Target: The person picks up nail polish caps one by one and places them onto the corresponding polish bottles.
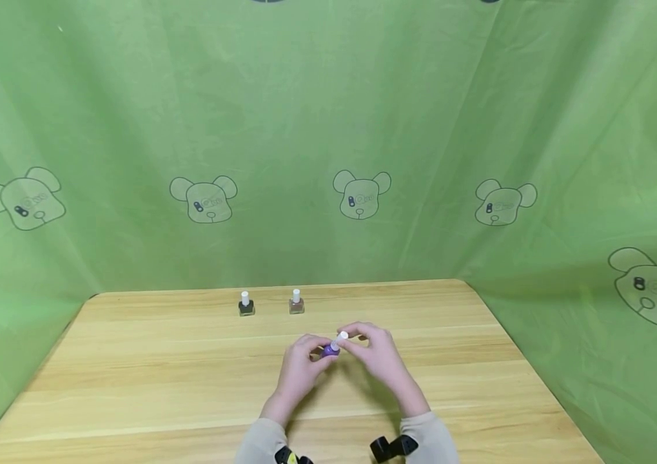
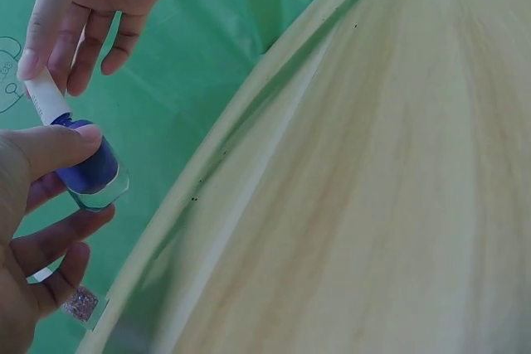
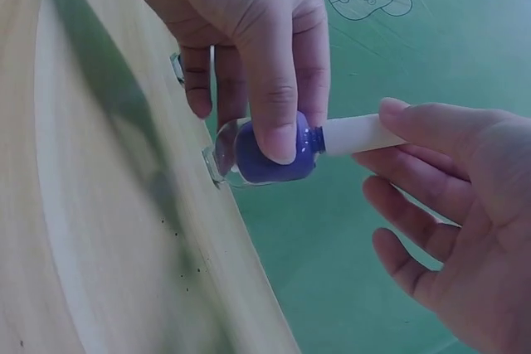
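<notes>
A nail polish bottle [image 3: 255,167] with purple polish and a long white cap [image 3: 353,134] is held over the table, tilted in the head view. My left hand [image 1: 298,368] pinches its glass body between thumb and fingers. At the other end, my right hand [image 1: 383,353] grips the white cap between thumb and index finger, its other fingers loosely bent. In the right wrist view, a bit of purple-stained neck shows between cap and bottle. Part of the label side is hidden by the left thumb.
Two more white-capped nail polish bottles stand upright near the table's far edge: a dark one [image 1: 246,309] and a brownish-pink one [image 1: 296,307]. The wood-grain table [image 1: 131,393] is surrounded at the back and sides by a green curtain [image 1: 282,116] printed with bear heads.
</notes>
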`<state>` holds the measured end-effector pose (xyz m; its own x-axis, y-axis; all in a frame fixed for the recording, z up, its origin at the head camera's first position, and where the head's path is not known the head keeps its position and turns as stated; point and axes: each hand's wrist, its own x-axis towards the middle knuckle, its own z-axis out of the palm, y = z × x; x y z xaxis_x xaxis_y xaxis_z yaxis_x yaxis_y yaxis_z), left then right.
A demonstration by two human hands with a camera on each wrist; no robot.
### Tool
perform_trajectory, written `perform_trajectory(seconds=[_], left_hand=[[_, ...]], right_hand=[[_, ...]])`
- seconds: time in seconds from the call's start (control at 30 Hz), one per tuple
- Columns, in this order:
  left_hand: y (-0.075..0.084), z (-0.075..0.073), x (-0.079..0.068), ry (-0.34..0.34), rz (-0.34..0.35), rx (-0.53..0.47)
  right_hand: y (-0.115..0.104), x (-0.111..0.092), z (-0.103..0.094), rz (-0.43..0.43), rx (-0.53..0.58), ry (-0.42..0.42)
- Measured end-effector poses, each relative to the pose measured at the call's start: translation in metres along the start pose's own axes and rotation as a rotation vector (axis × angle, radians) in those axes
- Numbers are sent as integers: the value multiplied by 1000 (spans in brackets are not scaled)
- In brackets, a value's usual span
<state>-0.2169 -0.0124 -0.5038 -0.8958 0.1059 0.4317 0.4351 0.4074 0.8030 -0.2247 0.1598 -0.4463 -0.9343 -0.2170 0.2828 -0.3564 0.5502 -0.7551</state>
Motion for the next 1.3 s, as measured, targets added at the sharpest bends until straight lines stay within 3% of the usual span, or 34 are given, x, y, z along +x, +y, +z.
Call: perform_trajectory(seconds=[0.27,0.47,0.67,0.83,0.97,1.3], left_hand=[[5,-1,-3,17,31,80],[6,0,-3,19,8,88],[3,0,-1,30,-40,42],[1,-1,2,33,-96,-51],[0,-2,3,20,-102,-104],[-1,-1,2,-42,-87,-134]], right_hand=[[2,0,7,40,-30,111],[3,1,11,4,-35,142],[6,3,11,30,55,100],[13,4,7,34,245,12],[17,4,5,35,361,-52],[18,3,5,25,370,-96]])
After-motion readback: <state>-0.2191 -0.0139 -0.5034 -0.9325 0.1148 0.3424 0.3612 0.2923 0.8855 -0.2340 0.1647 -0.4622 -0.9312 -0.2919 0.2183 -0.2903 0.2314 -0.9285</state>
